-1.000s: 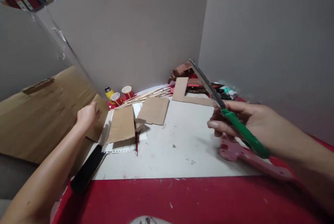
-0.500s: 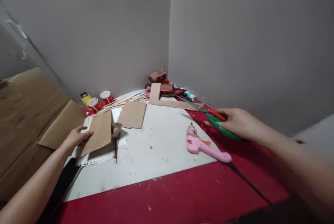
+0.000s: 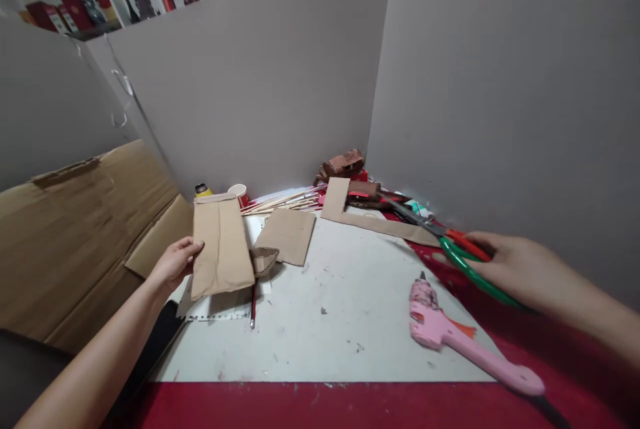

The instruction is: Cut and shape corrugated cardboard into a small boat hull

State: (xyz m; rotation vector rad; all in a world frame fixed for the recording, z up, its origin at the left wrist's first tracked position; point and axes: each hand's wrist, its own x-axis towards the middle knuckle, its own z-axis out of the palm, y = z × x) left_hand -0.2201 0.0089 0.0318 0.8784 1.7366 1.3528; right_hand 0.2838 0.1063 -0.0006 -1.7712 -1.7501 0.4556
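Head view: where does the cardboard piece (image 3: 221,252) lie from the left grip (image 3: 175,262)?

"Directly to its right, left edge pinched in the fingers, long axis running fore and aft. Against the pink glue gun (image 3: 433,327), the piece sits well to the left."

"And the right grip (image 3: 515,265)?"

"Wrapped round the handles of the scissors (image 3: 453,257), higher in view than the pink glue gun and to its right. Blades point forward and leftward."

"So which is nearer the cardboard piece?"

"Left grip, touching it; the right stands well apart."
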